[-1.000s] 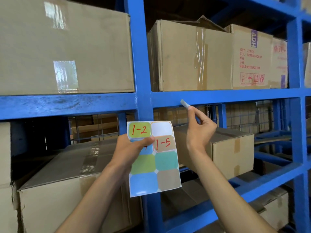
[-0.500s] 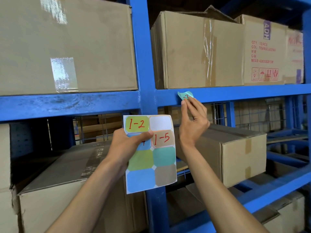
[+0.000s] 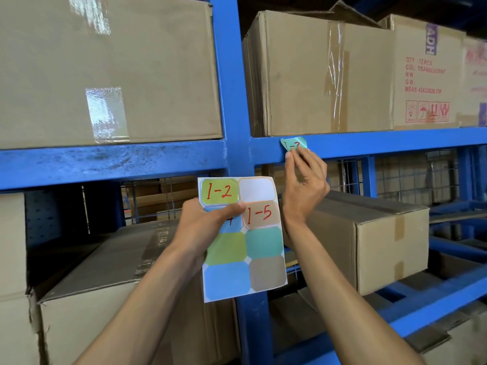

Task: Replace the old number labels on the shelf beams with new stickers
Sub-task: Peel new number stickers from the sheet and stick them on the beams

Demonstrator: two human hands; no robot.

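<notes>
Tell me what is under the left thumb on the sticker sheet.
The left hand grips the sticker sheet; its thumb lies over a blue sticker. Only a red stroke resembling a 4 shows below the thumb; the rest of its number is covered.

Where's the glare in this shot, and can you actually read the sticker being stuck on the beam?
Head view: glare whitens the tape patch on the left cardboard box. The teal sticker pinched by the right hand is curled, its red writing only partly legible, while 1-2 and 1-5 on the sticker sheet read sharply. Beams bow slightly, wide-angle distortion.
</notes>
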